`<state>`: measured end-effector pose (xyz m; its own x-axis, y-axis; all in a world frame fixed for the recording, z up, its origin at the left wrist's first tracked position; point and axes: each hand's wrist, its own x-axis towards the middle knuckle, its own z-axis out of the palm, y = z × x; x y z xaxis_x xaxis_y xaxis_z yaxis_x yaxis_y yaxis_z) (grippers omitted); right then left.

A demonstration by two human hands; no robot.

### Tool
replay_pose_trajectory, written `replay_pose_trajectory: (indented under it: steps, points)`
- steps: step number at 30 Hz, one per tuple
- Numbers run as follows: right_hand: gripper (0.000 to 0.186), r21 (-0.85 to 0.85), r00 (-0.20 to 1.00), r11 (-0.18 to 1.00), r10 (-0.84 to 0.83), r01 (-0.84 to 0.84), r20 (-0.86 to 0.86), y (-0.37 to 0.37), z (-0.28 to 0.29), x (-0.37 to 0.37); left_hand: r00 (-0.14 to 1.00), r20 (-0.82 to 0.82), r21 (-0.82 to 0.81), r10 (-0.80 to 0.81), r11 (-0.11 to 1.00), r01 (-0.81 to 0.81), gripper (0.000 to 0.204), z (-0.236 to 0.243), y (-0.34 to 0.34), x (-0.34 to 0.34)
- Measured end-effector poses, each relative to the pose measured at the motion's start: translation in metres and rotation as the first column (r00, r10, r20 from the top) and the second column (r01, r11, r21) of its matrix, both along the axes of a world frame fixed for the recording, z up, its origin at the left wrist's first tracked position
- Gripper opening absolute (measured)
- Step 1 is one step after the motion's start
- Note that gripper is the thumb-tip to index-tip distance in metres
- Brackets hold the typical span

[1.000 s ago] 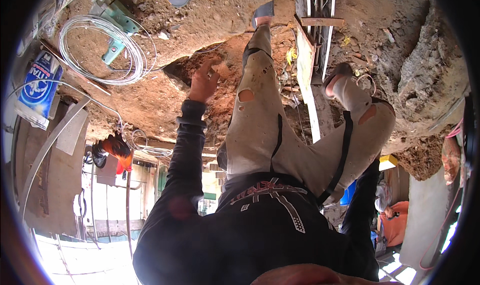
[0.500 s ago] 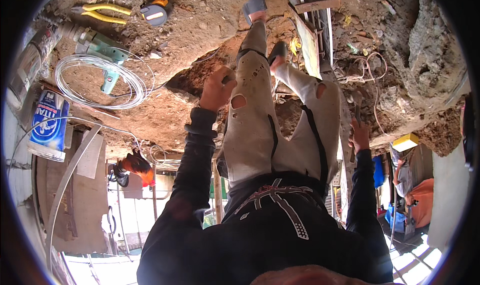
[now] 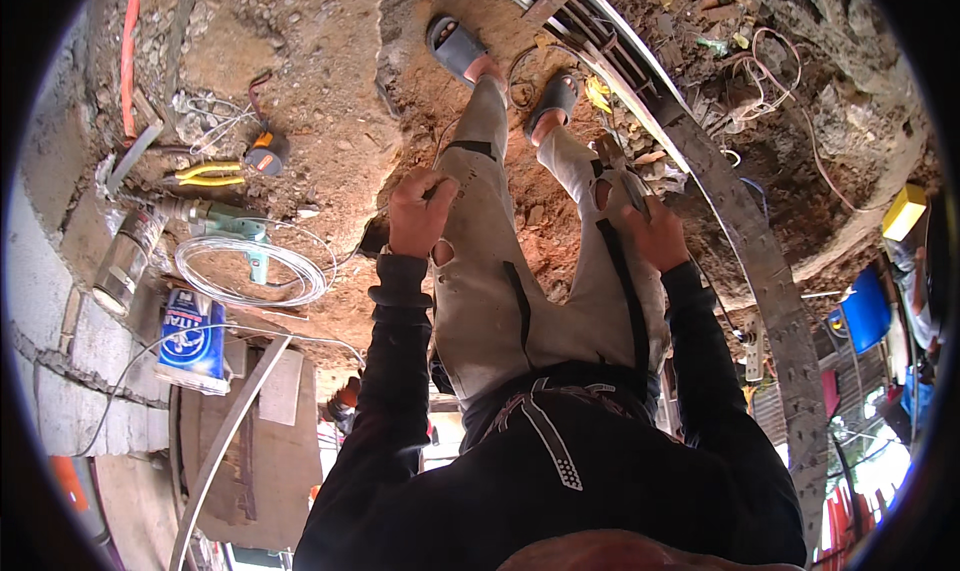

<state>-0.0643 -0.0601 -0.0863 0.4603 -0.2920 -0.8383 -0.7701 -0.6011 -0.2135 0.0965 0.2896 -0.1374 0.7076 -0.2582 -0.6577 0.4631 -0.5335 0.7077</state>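
Observation:
My left hand [image 3: 420, 211] is closed above my left thigh, fingers curled in; what they hold, if anything, is hidden. My right hand [image 3: 657, 234] is wrapped round the handle of a hammer [image 3: 609, 157], held over my right knee with its head pointing away from me. Worn pale trousers [image 3: 500, 221] with holes cover my legs, and grey slippers [image 3: 456, 49] are on my feet. To the right of my right hand runs a long wooden beam [image 3: 745, 226] dotted with marks.
Left on the dirt lie yellow-handled pliers [image 3: 210, 174], a tape measure [image 3: 267, 155], a green power drill [image 3: 235, 221] and a coil of wire [image 3: 250, 283]. Nearer stands a blue-and-white container [image 3: 193, 341]. At right are a power strip [image 3: 753, 349] and a yellow block [image 3: 904, 213].
My view has shifted, bringing more ground at the far left into sight. My right hand with the hammer has moved left, from beside the beam to over my right knee. My left hand stays closed.

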Motion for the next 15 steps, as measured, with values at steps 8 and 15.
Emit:
replay_pose_trajectory:
  steps: [8,15]
  points:
    - [0.049,-0.107,0.981,0.985,-0.117,0.134,0.154,-0.052,-0.081,-0.051,0.996,0.019,0.088,-0.084,0.993,0.082,0.032,0.019,-0.045,-0.008]
    - [0.058,-0.099,1.0,0.995,-0.011,0.01,-0.002,-0.08,-0.158,-0.092,0.982,0.156,0.079,-0.107,0.992,0.096,0.026,0.072,-0.065,-0.018]
